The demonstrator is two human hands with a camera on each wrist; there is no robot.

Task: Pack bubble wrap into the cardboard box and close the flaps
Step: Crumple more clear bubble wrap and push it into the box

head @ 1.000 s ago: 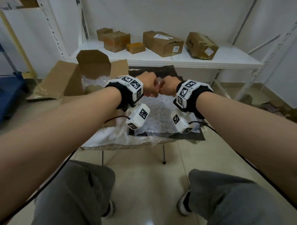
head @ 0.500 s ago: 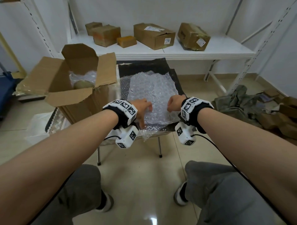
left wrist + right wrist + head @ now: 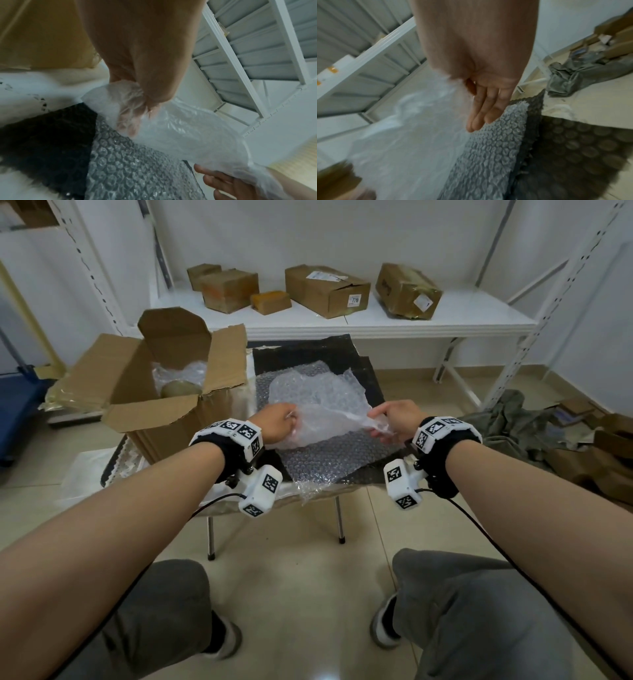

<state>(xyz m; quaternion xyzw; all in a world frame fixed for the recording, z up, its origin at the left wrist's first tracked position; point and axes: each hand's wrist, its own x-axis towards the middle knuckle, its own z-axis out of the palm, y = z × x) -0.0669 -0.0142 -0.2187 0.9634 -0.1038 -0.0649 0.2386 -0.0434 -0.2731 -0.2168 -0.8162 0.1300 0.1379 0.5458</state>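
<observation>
A clear bubble wrap sheet (image 3: 318, 402) is lifted at its near edge above a second bubble wrap sheet (image 3: 335, 460) lying flat on a black mat (image 3: 308, 350). My left hand (image 3: 277, 422) grips the sheet's near-left edge, which bunches in the fingers (image 3: 135, 102). My right hand (image 3: 394, 419) pinches the near-right corner; in the right wrist view three fingers (image 3: 481, 115) hang straight beside the sheet (image 3: 412, 135). The open cardboard box (image 3: 161, 419) stands to the left with all flaps up, bubble wrap and a round tan object inside.
Box and mat rest on a small folding table with thin legs (image 3: 339, 518). Behind it a white shelf (image 3: 445, 320) carries several cardboard boxes (image 3: 325, 290). Grey cloth (image 3: 507, 419) and cardboard scraps lie on the floor at right. My knees are below.
One second ago my fists were raised and touching. They came down to the flat sheet's near edge, and now they have moved apart and lifted that edge off the lower sheet.
</observation>
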